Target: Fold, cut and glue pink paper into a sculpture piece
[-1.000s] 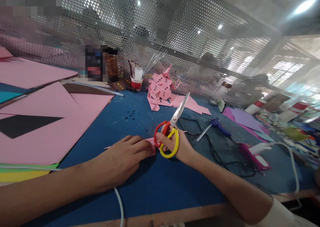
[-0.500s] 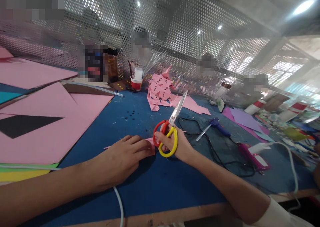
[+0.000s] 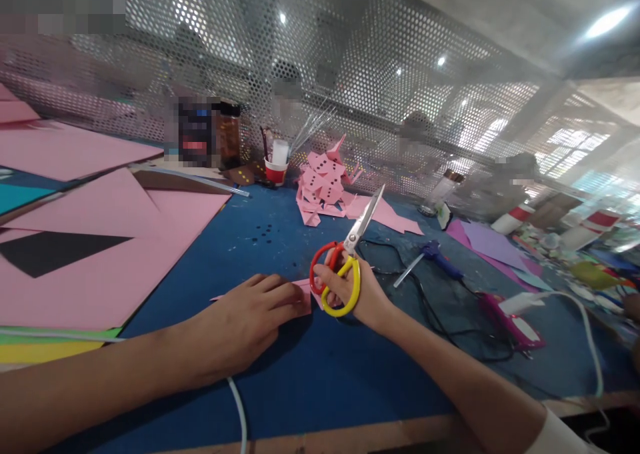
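Observation:
My left hand point(image 3: 250, 321) is closed over a strip of pink paper point(image 3: 303, 297) on the blue tabletop, its fingers bent and much of the strip hidden beneath them. In my right hand point(image 3: 363, 294) is a pair of scissors point(image 3: 363, 219) with one red and one yellow handle loop. The blades are together and point up, away from me. My right fingertips are close to the end of the pink paper; whether they touch it I cannot tell. Farther back stands a folded pink paper figure point(image 3: 323, 179) with black dots, beside flat pink cut paper point(image 3: 383, 214).
Large pink sheets point(image 3: 190, 221) and a black piece point(image 3: 60, 249) lie at left. Behind are a red-and-white cup point(image 3: 275, 172) and a brown jar point(image 3: 230, 137) along a perforated metal screen point(image 3: 350, 74). A blue glue gun point(image 3: 440, 259), cables and a magenta power strip point(image 3: 515, 321) lie at right.
My right hand has shifted slightly right with the scissors, so more pink paper shows between my hands. My left hand stays on the paper. The view has moved a little.

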Available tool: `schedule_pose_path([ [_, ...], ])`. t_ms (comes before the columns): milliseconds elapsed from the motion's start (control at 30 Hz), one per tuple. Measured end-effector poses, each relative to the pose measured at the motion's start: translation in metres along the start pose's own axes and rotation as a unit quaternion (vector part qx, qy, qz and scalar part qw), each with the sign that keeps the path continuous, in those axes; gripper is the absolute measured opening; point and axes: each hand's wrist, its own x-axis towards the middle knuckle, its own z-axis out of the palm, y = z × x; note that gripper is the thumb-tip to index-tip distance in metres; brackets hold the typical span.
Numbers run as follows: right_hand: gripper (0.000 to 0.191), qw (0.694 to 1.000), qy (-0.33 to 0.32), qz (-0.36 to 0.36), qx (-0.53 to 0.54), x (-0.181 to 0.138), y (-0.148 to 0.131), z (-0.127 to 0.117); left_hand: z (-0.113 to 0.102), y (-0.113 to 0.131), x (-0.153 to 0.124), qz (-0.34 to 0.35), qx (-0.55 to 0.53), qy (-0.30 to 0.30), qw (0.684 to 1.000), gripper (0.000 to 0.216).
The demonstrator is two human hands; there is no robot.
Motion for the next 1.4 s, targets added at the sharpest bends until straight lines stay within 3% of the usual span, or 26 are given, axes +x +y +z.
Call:
schedule_pose_path([
  [133,0.041,1.000,-0.021,0.006,0.003,-0.002,-0.002,0.002,0.000,0.000,0.000,-0.004,-0.019,0.012,1.000,0.053],
  [433,0.037,1.000,0.011,-0.007,0.005,-0.003,-0.007,0.000,-0.002,0.001,-0.001,0.002,0.011,0.002,1.000,0.051],
  [567,0.036,1.000,-0.027,-0.009,-0.004,-0.004,-0.003,0.001,0.001,-0.001,-0.001,0.009,0.007,0.027,1.000,0.053],
  [700,0.037,1.000,-0.014,-0.008,-0.003,-0.006,0.000,0.005,0.002,-0.002,0.000,0.009,-0.001,0.051,0.999,0.057],
  [833,0.034,0.999,-0.045,-0.013,-0.008,-0.005,-0.008,0.002,0.001,0.000,0.000,0.007,-0.002,0.056,0.998,0.058],
  [900,0.036,0.999,-0.024,-0.024,-0.031,-0.001,-0.018,-0.010,0.001,-0.001,0.000,0.002,-0.005,0.060,0.998,0.057],
  [967,0.038,0.993,0.059,-0.051,-0.087,0.007,-0.030,-0.032,0.002,-0.002,0.000,0.003,-0.013,0.061,0.998,0.059],
  [1033,0.036,0.963,0.122,-0.051,-0.236,0.018,-0.041,-0.062,0.003,-0.003,0.000,0.006,-0.027,0.057,0.998,0.062],
  [1100,0.036,0.877,0.187,0.011,-0.442,0.032,-0.047,-0.095,0.004,-0.005,-0.001,0.006,-0.040,0.049,0.998,0.065],
  [1233,0.033,0.818,0.223,0.088,-0.522,0.065,-0.043,-0.139,0.006,-0.007,-0.002,-0.003,-0.055,0.036,0.998,0.064],
  [1400,0.033,0.778,0.207,0.157,-0.573,0.093,-0.019,-0.150,0.004,-0.006,-0.003,-0.001,-0.066,0.043,0.997,0.061],
])
